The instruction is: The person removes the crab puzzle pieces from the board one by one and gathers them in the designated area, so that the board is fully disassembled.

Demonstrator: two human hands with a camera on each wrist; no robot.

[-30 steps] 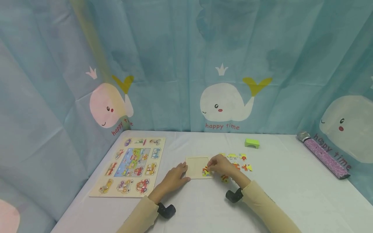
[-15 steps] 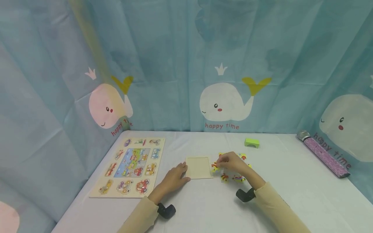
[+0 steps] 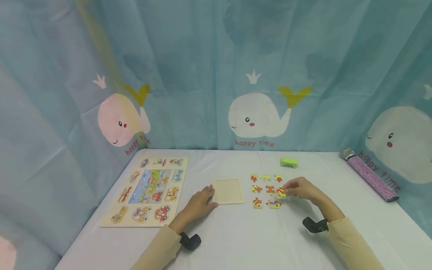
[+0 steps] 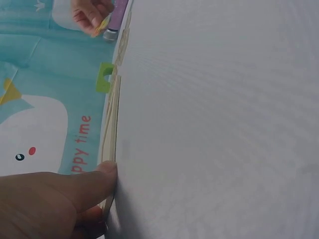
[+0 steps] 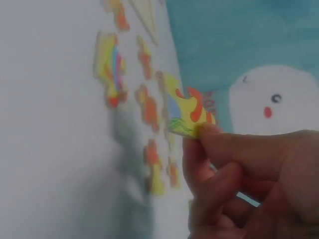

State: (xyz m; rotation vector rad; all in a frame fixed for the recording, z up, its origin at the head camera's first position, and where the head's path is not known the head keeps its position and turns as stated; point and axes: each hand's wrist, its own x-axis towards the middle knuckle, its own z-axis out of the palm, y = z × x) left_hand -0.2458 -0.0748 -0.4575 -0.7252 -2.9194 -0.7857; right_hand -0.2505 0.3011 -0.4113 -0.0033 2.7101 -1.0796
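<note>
My right hand (image 3: 305, 189) pinches a yellow and orange jigsaw piece (image 5: 187, 109) between thumb and fingertips, tilted above the table at the right side of the laid-out pieces. Several other jigsaw pieces lie in spaced rows, among them an orange piece (image 3: 270, 189) and a rainbow-striped one (image 3: 273, 204). To their left is a square wooden puzzle tray (image 3: 227, 191), its bare floor showing. Against that tray's near left corner rests my left hand (image 3: 198, 204), fingers extended at the side edge. Its thumb (image 4: 99, 184) touches the front edge in the left wrist view.
A larger wooden vehicle puzzle board (image 3: 183, 168) lies at the left. Behind the pieces stands a small green block (image 3: 288, 162). A microphone with a pink glittery handle (image 3: 371, 176) lies along the right side. A whale-print curtain (image 3: 195, 93) backs the white table.
Holding the jigsaw piece, my right hand has moved right, from over the tray's right edge to the right side of the pieces. The left hand stays at the tray. The head view shifted slightly.
</note>
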